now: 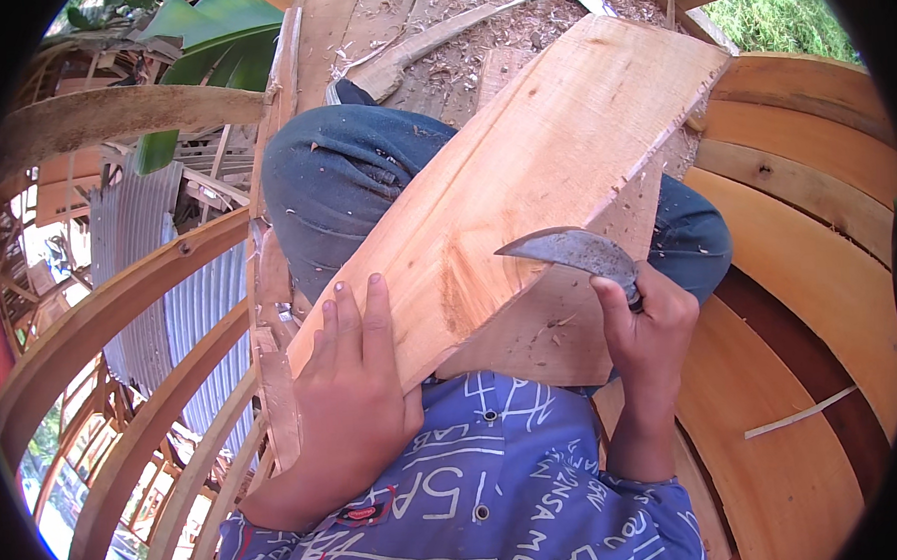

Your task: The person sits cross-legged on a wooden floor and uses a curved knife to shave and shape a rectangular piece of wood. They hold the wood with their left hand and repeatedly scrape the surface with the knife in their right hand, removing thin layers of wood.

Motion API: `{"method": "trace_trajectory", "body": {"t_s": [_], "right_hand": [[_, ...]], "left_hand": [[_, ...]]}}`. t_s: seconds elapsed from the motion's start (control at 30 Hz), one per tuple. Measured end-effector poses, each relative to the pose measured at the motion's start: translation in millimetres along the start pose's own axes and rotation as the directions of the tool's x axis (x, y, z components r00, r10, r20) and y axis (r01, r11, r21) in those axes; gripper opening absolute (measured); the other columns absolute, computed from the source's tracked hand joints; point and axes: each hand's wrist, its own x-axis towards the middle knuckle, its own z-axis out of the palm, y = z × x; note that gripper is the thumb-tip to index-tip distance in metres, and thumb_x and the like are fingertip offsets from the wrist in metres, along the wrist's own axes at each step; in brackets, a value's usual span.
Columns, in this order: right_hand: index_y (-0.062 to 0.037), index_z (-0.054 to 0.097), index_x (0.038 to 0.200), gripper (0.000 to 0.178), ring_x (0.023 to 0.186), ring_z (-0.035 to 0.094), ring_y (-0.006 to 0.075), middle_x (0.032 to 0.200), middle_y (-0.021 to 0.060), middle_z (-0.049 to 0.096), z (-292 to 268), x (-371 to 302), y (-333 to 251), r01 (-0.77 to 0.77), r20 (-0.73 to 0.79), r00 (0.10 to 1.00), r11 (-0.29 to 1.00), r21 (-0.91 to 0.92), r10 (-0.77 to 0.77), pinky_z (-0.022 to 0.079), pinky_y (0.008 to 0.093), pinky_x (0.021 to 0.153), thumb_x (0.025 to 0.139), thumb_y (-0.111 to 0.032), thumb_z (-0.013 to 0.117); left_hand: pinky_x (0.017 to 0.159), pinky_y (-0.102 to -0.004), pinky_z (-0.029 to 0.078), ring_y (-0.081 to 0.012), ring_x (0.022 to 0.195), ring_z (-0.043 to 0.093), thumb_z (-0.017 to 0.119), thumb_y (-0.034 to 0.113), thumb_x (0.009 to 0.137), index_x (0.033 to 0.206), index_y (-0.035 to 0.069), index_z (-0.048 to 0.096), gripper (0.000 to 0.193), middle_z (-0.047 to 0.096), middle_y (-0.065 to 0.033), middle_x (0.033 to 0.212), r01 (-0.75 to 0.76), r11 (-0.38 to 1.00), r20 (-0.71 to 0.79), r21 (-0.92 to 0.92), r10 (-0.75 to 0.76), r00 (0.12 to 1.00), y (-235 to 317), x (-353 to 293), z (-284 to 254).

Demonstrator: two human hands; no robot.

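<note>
A long, pale wooden board (524,167) lies slantwise across my lap, its near end against my shirt. My left hand (349,404) holds that near end, with the fingers stretched over the top face and the thumb at the end edge. In my closed right hand (650,316) is a curved knife (572,248), gripped by its handle, most of which my fingers hide. Its dark, stained blade points left, the tip over the board's right edge. Rough, darker cut marks show on the board near the blade.
Beneath the board, another flat piece of wood (546,341) lies between my legs. Wood shavings (450,75) cover the planks ahead. Curved ribs (121,339) rise on the left, with corrugated sheets (205,321) beyond. Curved planking (765,416) lines the right, with a thin stick (800,414) on it.
</note>
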Motion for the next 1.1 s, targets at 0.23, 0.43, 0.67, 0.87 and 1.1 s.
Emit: {"method": "trace_trajectory", "body": {"t_s": [0.23, 0.43, 0.67, 0.87, 1.1], "right_hand": [[0.0012, 0.042, 0.062, 0.056, 0.054, 0.03, 0.0086, 0.054, -0.0013, 0.033, -45, 24, 85, -0.435, -0.398, 0.813, 0.898, 0.072, 0.425, 0.024, 0.0304, 0.047, 0.098, -0.039, 0.056], [0.0039, 0.058, 0.074, 0.047, 0.055, 0.038, 0.0083, 0.055, 0.0002, 0.042, -26, -1, 26, -0.216, -0.09, 0.967, 0.956, 0.2, 0.237, 0.032, 0.0268, 0.049, 0.095, -0.038, 0.06], [0.0044, 0.065, 0.083, 0.042, 0.057, 0.041, 0.0091, 0.058, 0.0027, 0.049, -5, -4, 21, -0.214, 0.043, 0.976, 0.915, 0.343, 0.212, 0.037, 0.0276, 0.052, 0.093, -0.036, 0.062], [0.0031, 0.063, 0.09, 0.033, 0.061, 0.046, 0.0066, 0.064, 0.0, 0.054, -4, 2, 27, -0.32, 0.166, 0.945, 0.688, 0.651, 0.283, 0.037, 0.0241, 0.054, 0.091, -0.029, 0.066], [0.0003, 0.058, 0.09, 0.023, 0.061, 0.048, 0.0012, 0.066, -0.0057, 0.053, 20, 6, -10, -0.452, 0.349, 0.89, 0.46, 0.764, 0.295, 0.034, 0.0186, 0.052, 0.087, -0.018, 0.071]], "left_hand": [[0.096, -0.0511, 0.045, -0.0499, 0.121, 0.05, 0.066, 0.014, 0.072, 0.143, -0.003, 0.035, 0.079, 0.045, -0.0383, 0.131, -0.029, 0.999, -0.018, -0.028, 0.028, 0.999, -8, -2, 7], [0.097, -0.0515, 0.045, -0.0514, 0.121, 0.049, 0.067, 0.015, 0.07, 0.145, -0.002, 0.032, 0.085, 0.04, -0.0386, 0.135, 0.007, 1.0, 0.025, 0.01, -0.007, 1.0, -4, 1, 9], [0.097, -0.0532, 0.042, -0.049, 0.124, 0.047, 0.068, 0.014, 0.07, 0.142, -0.006, 0.034, 0.082, 0.047, -0.0387, 0.129, -0.016, 1.0, 0.007, 0.004, 0.016, 1.0, -3, 0, 9], [0.1, -0.0621, 0.034, -0.0488, 0.128, 0.044, 0.069, 0.018, 0.069, 0.147, -0.002, 0.028, 0.091, 0.036, -0.0355, 0.141, 0.032, 0.995, 0.046, 0.094, -0.037, 0.998, 6, -3, 14], [0.105, -0.0614, 0.03, -0.048, 0.134, 0.035, 0.074, 0.035, 0.074, 0.149, 0.001, 0.025, 0.096, 0.026, -0.0334, 0.148, -0.001, 0.995, 0.054, 0.1, -0.005, 0.999, 1, -11, 20]]}}
